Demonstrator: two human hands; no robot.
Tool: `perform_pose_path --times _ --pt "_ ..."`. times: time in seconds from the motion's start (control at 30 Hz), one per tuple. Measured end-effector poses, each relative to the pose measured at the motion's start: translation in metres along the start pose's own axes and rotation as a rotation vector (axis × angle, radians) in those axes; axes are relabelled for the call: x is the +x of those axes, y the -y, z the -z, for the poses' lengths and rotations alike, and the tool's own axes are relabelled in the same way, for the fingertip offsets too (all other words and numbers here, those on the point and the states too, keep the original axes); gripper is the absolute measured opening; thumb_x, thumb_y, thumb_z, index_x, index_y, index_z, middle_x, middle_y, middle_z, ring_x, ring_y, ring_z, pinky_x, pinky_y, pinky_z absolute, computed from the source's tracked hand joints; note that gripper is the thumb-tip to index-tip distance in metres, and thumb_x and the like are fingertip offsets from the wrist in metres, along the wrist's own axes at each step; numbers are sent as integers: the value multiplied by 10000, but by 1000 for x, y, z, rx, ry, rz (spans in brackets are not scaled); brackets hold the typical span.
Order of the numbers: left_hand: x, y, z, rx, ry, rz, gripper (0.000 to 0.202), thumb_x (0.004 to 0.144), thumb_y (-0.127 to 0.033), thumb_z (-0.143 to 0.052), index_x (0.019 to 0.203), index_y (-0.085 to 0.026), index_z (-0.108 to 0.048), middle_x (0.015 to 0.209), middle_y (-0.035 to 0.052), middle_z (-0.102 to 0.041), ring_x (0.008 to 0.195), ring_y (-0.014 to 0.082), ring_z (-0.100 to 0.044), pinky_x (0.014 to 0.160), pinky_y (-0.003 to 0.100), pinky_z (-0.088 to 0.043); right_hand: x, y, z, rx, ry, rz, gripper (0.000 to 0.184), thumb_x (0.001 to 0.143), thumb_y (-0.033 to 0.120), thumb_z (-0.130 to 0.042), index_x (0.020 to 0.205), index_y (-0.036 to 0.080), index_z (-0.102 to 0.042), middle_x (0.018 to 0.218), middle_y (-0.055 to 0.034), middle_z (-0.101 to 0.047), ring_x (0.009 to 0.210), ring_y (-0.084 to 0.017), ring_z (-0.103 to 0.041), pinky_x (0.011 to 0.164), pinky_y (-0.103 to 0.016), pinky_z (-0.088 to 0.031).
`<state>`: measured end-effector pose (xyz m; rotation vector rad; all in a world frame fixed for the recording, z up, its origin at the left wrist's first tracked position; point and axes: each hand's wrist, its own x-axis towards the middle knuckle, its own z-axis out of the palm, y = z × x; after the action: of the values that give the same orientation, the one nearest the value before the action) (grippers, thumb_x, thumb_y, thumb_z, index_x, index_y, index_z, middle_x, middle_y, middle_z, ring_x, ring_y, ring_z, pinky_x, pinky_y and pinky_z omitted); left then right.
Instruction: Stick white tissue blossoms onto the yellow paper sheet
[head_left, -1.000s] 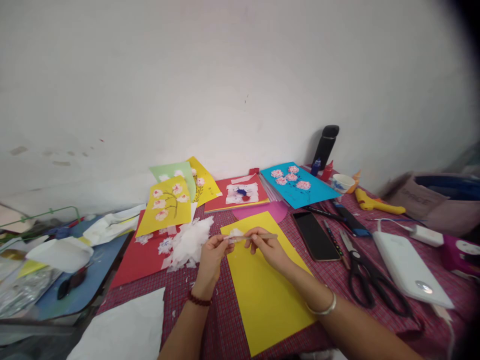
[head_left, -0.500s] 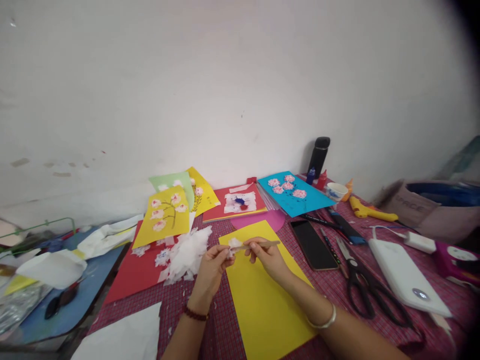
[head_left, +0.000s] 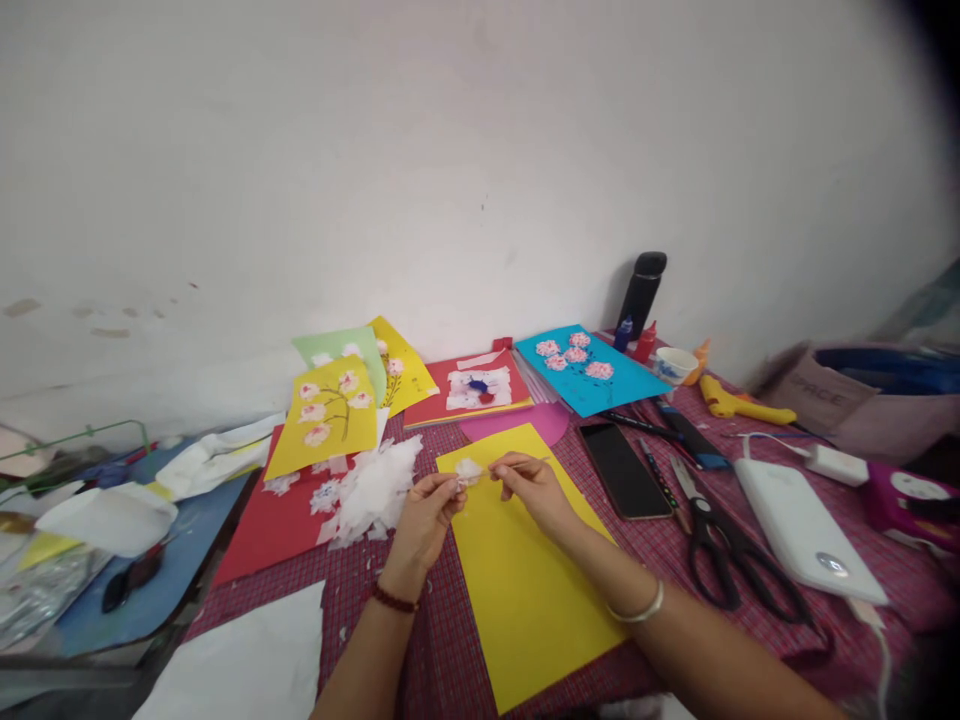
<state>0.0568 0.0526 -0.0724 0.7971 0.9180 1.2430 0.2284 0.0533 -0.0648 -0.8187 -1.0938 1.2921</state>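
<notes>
Pinched between the fingertips of my left hand point(head_left: 429, 510) is a small crumpled piece of white tissue paper point(head_left: 469, 471). My right hand point(head_left: 531, 488) grips a thin brownish stick point(head_left: 540, 460), whose tip points toward the tissue; a small gap seems to separate them. Both hands are above the upper part of a blank yellow sheet point(head_left: 536, 590). Left of my hands, a heap of white tissue pieces point(head_left: 379, 490) lies partly on red paper point(head_left: 262, 535). Beside the heap is a white tissue flower with bluish marks point(head_left: 325, 496).
Finished flower pictures on yellow point(head_left: 330, 400) and blue paper point(head_left: 622, 378) stand at the back. A paint-stained tissue point(head_left: 480, 387) lies on a red pad. To the right are a phone point(head_left: 626, 470), scissors point(head_left: 731, 545), a power bank point(head_left: 802, 530) and a glue gun point(head_left: 742, 405).
The stick's tip has drawn back to the right from the tissue, and more of the white tissue shows. The whole scene has shifted slightly upward in view.
</notes>
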Motion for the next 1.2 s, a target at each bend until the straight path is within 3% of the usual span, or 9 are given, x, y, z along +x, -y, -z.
perform_pose_path --times 0.1,0.3,0.4,0.57,0.67,0.8,0.97,1.1,1.2 --pt "-1 3 -2 214 -7 -134 142 690 -252 -668 781 -144 -657 655 11 -640 570 92 -579 565 212 -470 1 -3 1 -4 -94 -26 182 742 341 -616 738 174 -689 646 -2 -590 466 -69 -480 444 -207 -355" --pt "-15 -3 -6 744 114 -529 85 719 -204 -627 773 -193 -691 700 13 -628 665 121 -572 627 234 -446 0 -14 1 477 -106 -372 196 731 347 -628 787 160 -638 534 44 -515 401 -48 -425 428 -184 -368" --pt "-15 -5 -6 646 55 -451 69 700 -212 -646 754 -188 -681 681 7 -626 626 110 -561 596 219 -446 2 -11 4 554 -63 -444 213 721 360 -646 754 149 -632 549 40 -520 406 -40 -426 428 -177 -374" --pt "-4 -4 -3 136 -47 -47 134 620 -226 -715 698 -152 -635 607 -18 -591 545 67 -533 521 165 -433 8 3 13 203 111 -159 162 667 301 -696 754 166 -672 609 27 -568 423 -51 -444 423 -194 -375" --pt "1 -1 -5 33 -74 56 194 574 -242 -743 695 -143 -629 607 -15 -592 537 62 -534 506 155 -427 10 4 13 22 73 -47 119 669 263 -674 731 163 -687 663 2 -615 455 -59 -472 432 -195 -373" --pt "-3 1 -7 372 -84 -185 185 645 -286 -691 779 -163 -655 641 -4 -619 575 96 -554 576 208 -461 7 -5 6 227 -80 -186 109 700 262 -607 735 165 -642 515 37 -565 387 -60 -458 412 -189 -380" --pt "-12 -2 2 945 34 -550 181 711 -286 -629 870 -210 -672 857 31 -660 786 169 -592 734 286 -464 7 -10 7 472 -9 -363 206 707 347 -641 786 158 -629 561 42 -573 391 -47 -465 460 -201 -436" --pt "-15 -4 -1 911 -29 -422 197 754 -331 -585 869 -185 -652 705 14 -642 640 145 -587 635 269 -473 8 -6 12 321 75 -277 290 676 413 -672 771 139 -661 609 12 -615 407 -46 -471 422 -178 -394" --pt "-5 -11 -7 756 -13 -335 284 748 -354 -588 954 -163 -625 766 26 -654 684 140 -604 672 273 -489 12 -6 19 320 61 -248 288 681 424 -667 745 143 -657 605 11 -612 417 -43 -462 424 -168 -382"
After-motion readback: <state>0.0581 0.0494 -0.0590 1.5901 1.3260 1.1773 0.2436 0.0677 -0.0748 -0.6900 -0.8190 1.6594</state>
